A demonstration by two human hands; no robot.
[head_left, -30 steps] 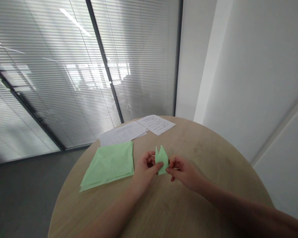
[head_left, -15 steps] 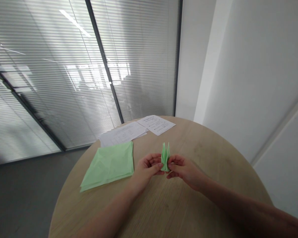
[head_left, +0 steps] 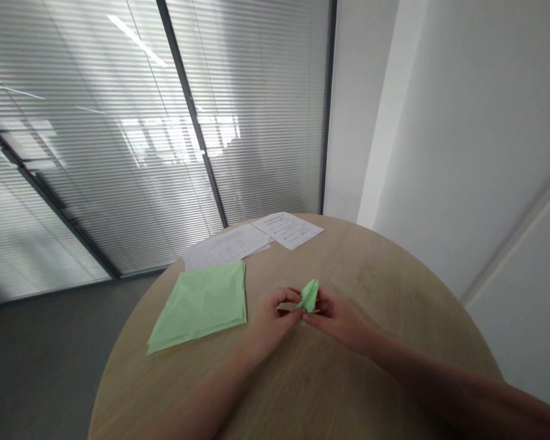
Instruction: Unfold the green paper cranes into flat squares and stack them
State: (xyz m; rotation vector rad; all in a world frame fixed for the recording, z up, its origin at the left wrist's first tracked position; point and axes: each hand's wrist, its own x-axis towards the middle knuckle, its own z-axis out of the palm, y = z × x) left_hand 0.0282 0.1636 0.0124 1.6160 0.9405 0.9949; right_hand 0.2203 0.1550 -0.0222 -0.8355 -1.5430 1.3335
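Note:
A small folded piece of green paper (head_left: 309, 296) is held between both hands over the middle of the round table. My left hand (head_left: 277, 313) pinches it from the left, thumb and fingers closed on its lower edge. From the right, my right hand (head_left: 337, 315) grips it too, its thumb close to the left thumb and its fingers partly behind the paper. The folded piece leans to the right, layers pressed close together at the top. To the left of my left hand lies a stack of larger green paper sheets (head_left: 204, 302).
White printed sheets (head_left: 227, 245) lie past the green stack, and another printed sheet (head_left: 288, 229) overlaps them near the far edge. The round wooden table (head_left: 385, 275) stands by a glass partition with blinds (head_left: 266, 122) and a white wall (head_left: 476, 122).
The folded green paper has tipped from upright with spread layers to a slanted, flatter shape. My thumbs have come together at its lower edge.

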